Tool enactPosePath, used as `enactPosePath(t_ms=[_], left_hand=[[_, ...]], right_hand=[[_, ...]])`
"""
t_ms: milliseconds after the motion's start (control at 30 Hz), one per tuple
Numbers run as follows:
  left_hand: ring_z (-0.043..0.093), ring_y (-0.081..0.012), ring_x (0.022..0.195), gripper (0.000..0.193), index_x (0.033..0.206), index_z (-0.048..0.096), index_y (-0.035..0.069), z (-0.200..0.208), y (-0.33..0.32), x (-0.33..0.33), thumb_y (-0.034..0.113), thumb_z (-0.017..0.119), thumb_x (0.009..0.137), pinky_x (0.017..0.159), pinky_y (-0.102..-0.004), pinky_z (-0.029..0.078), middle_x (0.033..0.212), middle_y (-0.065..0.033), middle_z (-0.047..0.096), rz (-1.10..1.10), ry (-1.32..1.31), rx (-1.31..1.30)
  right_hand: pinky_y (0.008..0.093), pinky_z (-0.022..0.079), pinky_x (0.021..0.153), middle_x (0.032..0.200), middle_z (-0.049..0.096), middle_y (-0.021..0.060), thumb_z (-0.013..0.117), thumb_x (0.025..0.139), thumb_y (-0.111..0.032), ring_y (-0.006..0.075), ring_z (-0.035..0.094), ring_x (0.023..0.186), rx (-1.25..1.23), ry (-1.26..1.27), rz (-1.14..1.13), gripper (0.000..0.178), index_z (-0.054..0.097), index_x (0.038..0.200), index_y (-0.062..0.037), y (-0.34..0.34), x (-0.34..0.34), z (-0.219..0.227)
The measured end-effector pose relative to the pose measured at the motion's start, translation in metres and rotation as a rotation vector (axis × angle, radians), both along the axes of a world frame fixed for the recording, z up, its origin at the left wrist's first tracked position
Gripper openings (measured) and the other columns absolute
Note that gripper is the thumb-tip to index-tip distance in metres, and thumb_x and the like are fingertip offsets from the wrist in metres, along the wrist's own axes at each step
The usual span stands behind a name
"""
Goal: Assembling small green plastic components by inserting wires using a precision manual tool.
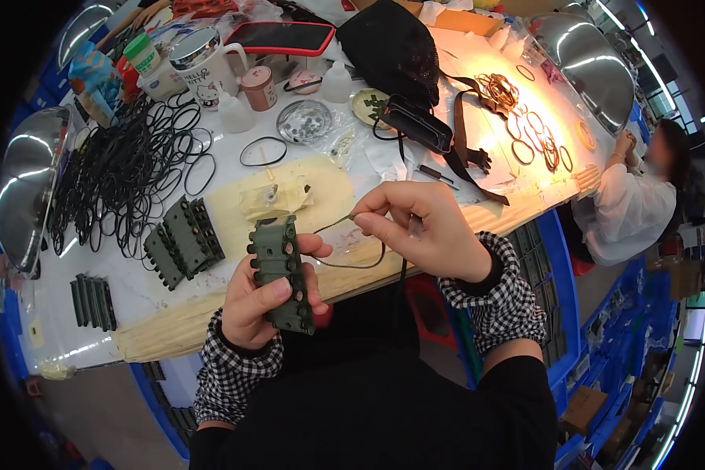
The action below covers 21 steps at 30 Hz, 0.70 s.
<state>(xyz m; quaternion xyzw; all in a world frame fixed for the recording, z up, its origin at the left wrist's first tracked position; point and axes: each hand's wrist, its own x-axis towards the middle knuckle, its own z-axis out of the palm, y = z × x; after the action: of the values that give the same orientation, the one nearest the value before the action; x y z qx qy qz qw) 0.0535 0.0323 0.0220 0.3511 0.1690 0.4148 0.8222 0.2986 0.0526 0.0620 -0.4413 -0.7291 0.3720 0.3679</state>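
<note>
My left hand is closed around a dark green moulded plastic part, held tilted just in front of the table edge. The part has a row of round knobs and holes along its sides. To its right, my right hand pinches the end of a thin dark cord, which loops down between both hands and runs back toward the green part. Where the cord meets the part is hidden by my left fingers. Similar green parts stand on the table to the left, with several more nearer the front edge.
Black rubber rings pile up at the left. Behind are a white mug, a red-edged phone and a black bag. Blue crates flank me below the table. Another person sits at the right.
</note>
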Motion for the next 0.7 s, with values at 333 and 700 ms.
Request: enactPosePath(t_ms=[333,700], left_hand=[[0.059,-0.0185,0.089,0.057,0.135,0.035,-0.01,-0.005,-0.002,-0.009,0.014,0.057,0.089,0.079,-0.0344,0.058,0.132,-0.024,0.044,0.081,-0.106,-0.02],[0.053,-0.0163,0.08,0.06,0.137,0.035,-0.009,-0.001,-0.01,-0.007,0.016,0.058,0.087,0.068,-0.0277,0.057,0.132,-0.022,0.046,0.13,-0.033,-0.047]], right_hand=[[0.0242,0.053,0.079,0.098,0.069,0.0106,0.06,0.092,-0.008,0.0149,0.067,0.092,-0.383,0.396,0.111,0.023,0.064,0.109,0.0067,0.002,-0.008,-0.013],[0.0259,0.053,0.079,0.098,0.069,0.012,0.061,0.09,-0.004,0.0173,0.069,0.088,-0.49,0.465,0.155,0.023,0.063,0.111,0.0065,-0.002,-0.017,-0.016]])
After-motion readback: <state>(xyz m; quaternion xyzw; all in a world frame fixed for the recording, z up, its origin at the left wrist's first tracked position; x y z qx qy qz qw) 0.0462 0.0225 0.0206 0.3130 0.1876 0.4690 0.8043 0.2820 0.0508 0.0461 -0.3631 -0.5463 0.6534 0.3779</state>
